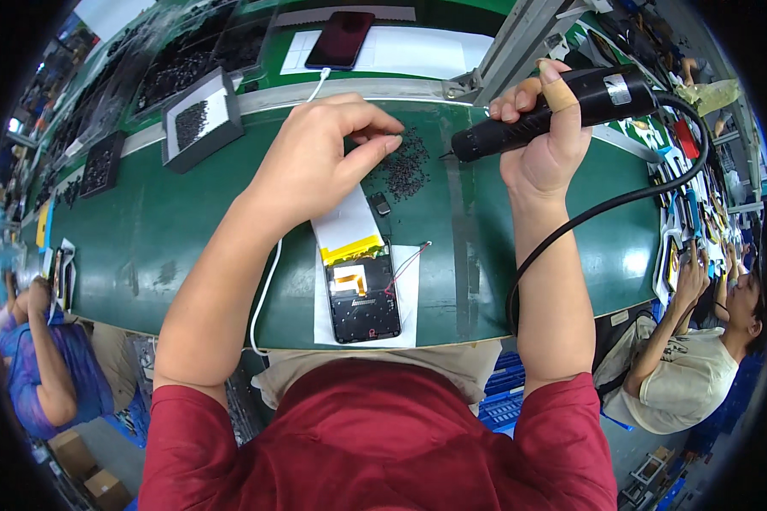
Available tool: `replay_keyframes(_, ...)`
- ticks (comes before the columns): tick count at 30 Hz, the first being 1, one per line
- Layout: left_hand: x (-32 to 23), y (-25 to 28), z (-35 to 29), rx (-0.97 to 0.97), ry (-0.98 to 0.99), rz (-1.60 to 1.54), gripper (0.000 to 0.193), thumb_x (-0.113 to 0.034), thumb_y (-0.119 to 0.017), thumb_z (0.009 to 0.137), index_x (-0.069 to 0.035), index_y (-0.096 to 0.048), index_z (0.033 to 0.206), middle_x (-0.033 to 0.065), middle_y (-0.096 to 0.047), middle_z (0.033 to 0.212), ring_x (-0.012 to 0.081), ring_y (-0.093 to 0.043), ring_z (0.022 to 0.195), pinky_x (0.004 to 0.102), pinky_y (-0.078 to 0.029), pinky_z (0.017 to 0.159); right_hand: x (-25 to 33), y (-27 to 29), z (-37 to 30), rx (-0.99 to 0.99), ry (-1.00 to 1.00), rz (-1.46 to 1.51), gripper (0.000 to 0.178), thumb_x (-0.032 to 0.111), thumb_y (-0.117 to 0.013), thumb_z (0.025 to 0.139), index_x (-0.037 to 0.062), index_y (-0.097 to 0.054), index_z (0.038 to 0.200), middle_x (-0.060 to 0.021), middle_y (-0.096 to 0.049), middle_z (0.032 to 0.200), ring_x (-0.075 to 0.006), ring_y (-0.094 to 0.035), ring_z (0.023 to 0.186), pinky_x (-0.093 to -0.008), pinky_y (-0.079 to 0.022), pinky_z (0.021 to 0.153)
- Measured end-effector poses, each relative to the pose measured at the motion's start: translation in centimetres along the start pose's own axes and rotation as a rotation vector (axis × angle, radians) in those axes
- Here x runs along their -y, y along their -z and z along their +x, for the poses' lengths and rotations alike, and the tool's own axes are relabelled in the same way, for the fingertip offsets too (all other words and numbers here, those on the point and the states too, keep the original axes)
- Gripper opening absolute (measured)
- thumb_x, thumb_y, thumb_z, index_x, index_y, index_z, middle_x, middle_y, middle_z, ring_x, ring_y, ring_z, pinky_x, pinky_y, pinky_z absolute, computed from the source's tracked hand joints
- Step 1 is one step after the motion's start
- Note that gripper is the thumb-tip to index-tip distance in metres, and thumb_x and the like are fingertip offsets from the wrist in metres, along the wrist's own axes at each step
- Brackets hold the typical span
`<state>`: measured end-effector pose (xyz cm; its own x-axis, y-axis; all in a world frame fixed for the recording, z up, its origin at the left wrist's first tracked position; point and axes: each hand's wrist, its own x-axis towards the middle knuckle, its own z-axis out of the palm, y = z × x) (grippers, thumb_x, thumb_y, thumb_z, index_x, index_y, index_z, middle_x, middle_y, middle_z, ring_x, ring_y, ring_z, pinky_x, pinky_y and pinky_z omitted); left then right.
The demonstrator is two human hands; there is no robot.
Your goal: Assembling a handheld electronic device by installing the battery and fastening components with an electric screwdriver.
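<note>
My right hand [550, 145] is wrapped round a black electric screwdriver [592, 95], held tilted above the green bench with its thin bit pointing left. My left hand [315, 153] hovers at the near left of a pile of tiny black screws [407, 166]. Its thumb and forefinger are pinched together; whatever lies between them is too small to make out. Below that hand an opened phone [362, 298] rests on white paper [409, 289], showing its black inside, an orange flex cable and yellow tape. A small black part [379, 203] lies between the pile and the phone.
A dark box [203, 128] of small black parts stands at left. A phone [341, 40] on a white cable lies beyond the metal rail. The screwdriver's black cord [605, 209] loops past my right forearm. People [690, 358] sit at both sides; stacked phone parts [677, 213] line the right edge.
</note>
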<state>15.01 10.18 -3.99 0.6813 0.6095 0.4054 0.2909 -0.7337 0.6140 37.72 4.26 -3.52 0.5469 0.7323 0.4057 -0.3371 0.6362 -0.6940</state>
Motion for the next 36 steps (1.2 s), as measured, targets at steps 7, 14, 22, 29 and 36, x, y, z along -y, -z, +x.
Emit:
replay_keyframes(7,0.7,-2.1,0.0,0.047,-0.006,-0.001,0.018,-0.008,-0.078,0.086,0.0,-0.077,0.102,0.0097,-0.068,0.085,0.0192,-0.068,0.076,0.0296,-0.052,0.069,-0.7,0.7,0.4,0.06,-0.008,-0.178,0.024,0.022,-0.07,0.095,0.0065,-0.059,0.108,-0.0032,-0.055,0.07,-0.0172,-0.054,0.062,-0.0391,-0.049,0.069)
replay_keyframes(14,1.1,-2.5,0.2,0.027,-0.017,0.05,0.021,-0.011,-0.081,0.084,-0.002,-0.078,0.103,0.0087,-0.067,0.085,0.0201,-0.066,0.075,0.0313,-0.053,0.07,-0.3,1.2,0.3,0.09,-0.059,-0.058,0.025,0.03,-0.066,0.097,0.0075,-0.064,0.108,-0.0012,-0.053,0.074,-0.0158,-0.052,0.069,-0.0371,-0.046,0.075)
replay_keyframes(22,1.0,-3.9,0.4,0.009,-0.127,0.104,0.015,-0.015,-0.082,0.084,-0.003,-0.076,0.089,0.0103,-0.069,0.082,0.0261,-0.069,0.073,0.0344,-0.054,0.067,1.0,-3.1,-2.5,-0.042,0.033,-0.103,0.027,0.034,-0.066,0.099,0.0099,-0.065,0.11,0.0015,-0.058,0.071,-0.0121,-0.058,0.061,-0.0299,-0.051,0.063)
replay_keyframes(29,1.2,-3.3,0.4,0.012,-0.161,0.17,0.015,-0.017,-0.077,0.088,-0.004,-0.077,0.094,0.0125,-0.069,0.089,0.0302,-0.067,0.085,0.0388,-0.053,0.077,0.9,-3.1,-2.3,-0.062,0.132,-0.241,0.024,0.034,-0.065,0.1,0.0112,-0.067,0.107,0.0041,-0.055,0.07,-0.0093,-0.055,0.061,-0.027,-0.049,0.063)
replay_keyframes(36,1.5,-3.8,0.2,-0.006,-0.207,0.148,0.015,-0.016,-0.07,0.091,-0.002,-0.076,0.097,0.0137,-0.066,0.09,0.0349,-0.065,0.094,0.0437,-0.052,0.086,2.6,1.6,0.6,0.257,-0.1,0.044,0.03,0.029,-0.062,0.095,0.002,-0.064,0.109,-0.004,-0.052,0.082,-0.0182,-0.05,0.077,-0.0392,-0.042,0.084)
